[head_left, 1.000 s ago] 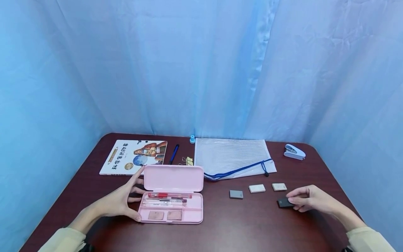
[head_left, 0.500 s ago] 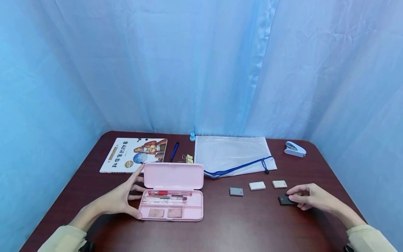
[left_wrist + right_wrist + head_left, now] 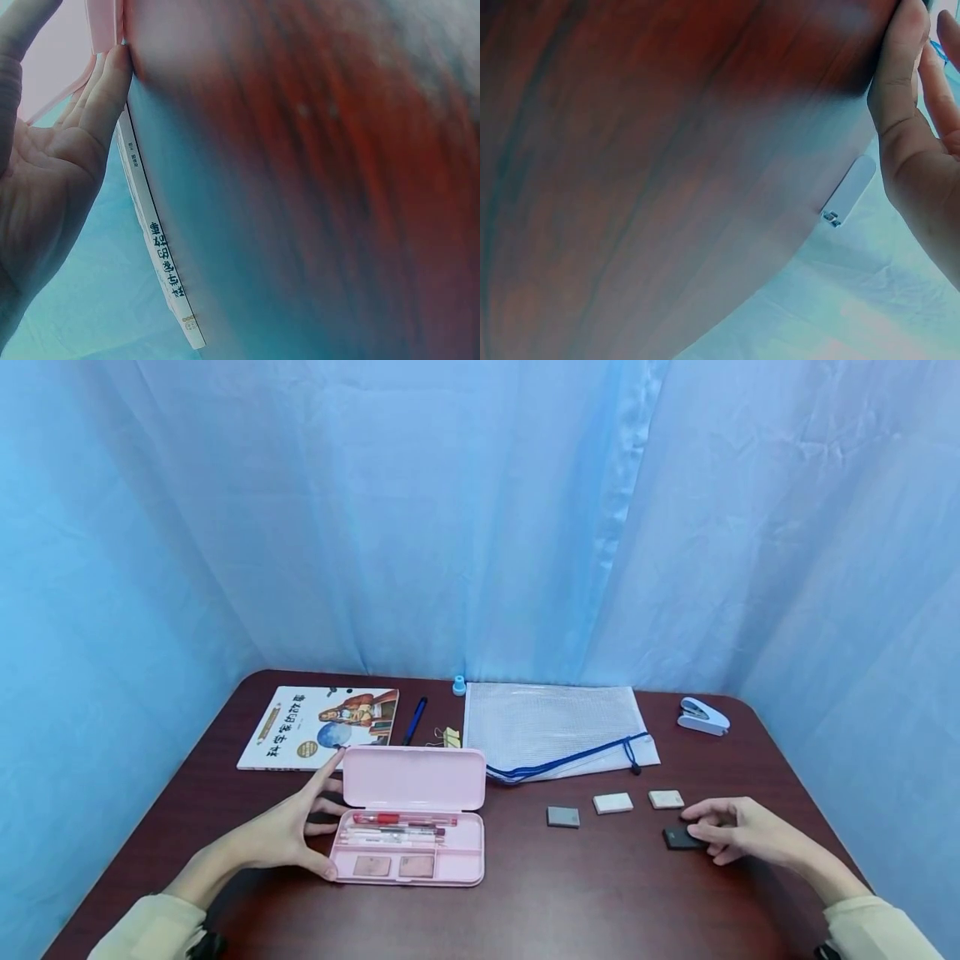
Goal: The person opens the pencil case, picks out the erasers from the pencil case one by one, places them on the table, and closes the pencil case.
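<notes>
An opened pink pencil case [image 3: 459, 865] lies left of centre with its lid [image 3: 414, 779] raised. In its tray are several pens [image 3: 393, 835] and two pinkish erasers [image 3: 416, 867]. My left hand [image 3: 273, 833] spans the case's left side, thumb at the near corner and forefinger by the lid's upper corner; its fingers are extended. At the right, my right hand [image 3: 757, 837] pinches the right end of a black eraser [image 3: 678, 837], low over or on the table; contact cannot be told. Beyond it sit a grey eraser [image 3: 562, 817], a white one [image 3: 612, 802] and a beige one [image 3: 666, 799].
A book [image 3: 318, 727] lies at the back left, beside a blue pen [image 3: 415, 720] and a yellow binder clip [image 3: 450, 737]. A mesh zip pouch [image 3: 555, 727] and a small blue object [image 3: 459, 685] are behind. A white stapler [image 3: 702, 717] stands back right. Curtains surround the table.
The head view has shifted slightly. Both hands, the pencil case and the erasers keep practically the same places.
</notes>
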`<state>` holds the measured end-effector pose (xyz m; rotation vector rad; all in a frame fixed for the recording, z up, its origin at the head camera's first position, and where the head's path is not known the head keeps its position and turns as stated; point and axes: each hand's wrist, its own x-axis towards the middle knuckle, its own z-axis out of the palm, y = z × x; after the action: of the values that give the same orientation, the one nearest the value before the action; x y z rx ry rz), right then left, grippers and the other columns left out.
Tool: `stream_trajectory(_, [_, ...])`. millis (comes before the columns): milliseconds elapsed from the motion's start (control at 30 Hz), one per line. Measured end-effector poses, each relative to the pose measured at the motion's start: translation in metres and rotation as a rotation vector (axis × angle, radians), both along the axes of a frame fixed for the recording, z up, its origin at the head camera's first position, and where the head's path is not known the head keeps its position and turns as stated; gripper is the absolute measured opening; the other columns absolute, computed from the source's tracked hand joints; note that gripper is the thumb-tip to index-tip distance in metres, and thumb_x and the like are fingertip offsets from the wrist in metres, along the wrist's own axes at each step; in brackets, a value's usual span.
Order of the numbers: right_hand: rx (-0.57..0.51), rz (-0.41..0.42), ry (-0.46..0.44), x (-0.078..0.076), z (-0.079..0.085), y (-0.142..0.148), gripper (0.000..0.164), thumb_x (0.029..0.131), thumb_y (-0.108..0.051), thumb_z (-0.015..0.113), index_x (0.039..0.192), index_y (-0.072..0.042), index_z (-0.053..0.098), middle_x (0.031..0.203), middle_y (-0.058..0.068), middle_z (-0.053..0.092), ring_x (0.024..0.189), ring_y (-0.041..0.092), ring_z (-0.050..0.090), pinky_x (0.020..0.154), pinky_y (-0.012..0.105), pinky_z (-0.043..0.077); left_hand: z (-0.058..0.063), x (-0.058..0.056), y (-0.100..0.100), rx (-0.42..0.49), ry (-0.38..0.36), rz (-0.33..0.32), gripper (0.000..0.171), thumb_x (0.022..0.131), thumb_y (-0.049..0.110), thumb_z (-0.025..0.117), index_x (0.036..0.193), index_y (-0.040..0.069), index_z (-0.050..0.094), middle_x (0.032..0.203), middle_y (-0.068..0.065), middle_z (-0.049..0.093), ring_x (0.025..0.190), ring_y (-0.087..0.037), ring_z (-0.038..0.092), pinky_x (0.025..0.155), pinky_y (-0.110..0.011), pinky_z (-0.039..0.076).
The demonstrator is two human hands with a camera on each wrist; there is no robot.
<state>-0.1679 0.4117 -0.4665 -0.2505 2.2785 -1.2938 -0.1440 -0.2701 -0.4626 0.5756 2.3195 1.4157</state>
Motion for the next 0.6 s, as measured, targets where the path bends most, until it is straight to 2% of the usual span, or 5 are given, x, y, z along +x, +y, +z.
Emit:
stream_trajectory(400, [-0.005, -0.025, 0.009, 0.0022, 0.0051, -0.0026, 0.043, 0.101, -0.016, 0.064, 0.132, 0.013, 0.055, 0.096, 0.016, 0.066, 0.075, 0.025, 0.066, 0.069, 0.041, 0.063, -0.0008, -0.0017, -0.0005, -0.013, -0.005, 0.007, 0.138, 0.073, 0.02, 0.094, 0.162, 0.036, -0.01, 0.147, -0.022, 0.031, 0.125, -0.038, 0.053, 0.094, -0.036, 0.056])
stream_trajectory(600, [-0.021, -0.037, 0.002, 0.0044, 0.0079, -0.0028, 0.045, 0.102, -0.016, 0.064, 0.133, 0.014, 0.053, 0.098, 0.016, 0.066, 0.077, 0.026, 0.067, 0.071, 0.041, 0.063, -0.0013, -0.0013, -0.001, -0.007, -0.009, 0.004, 0.138, 0.073, 0.019, 0.094, 0.162, 0.034, -0.01, 0.147, -0.022, 0.031, 0.125, -0.038, 0.053, 0.095, -0.036, 0.056])
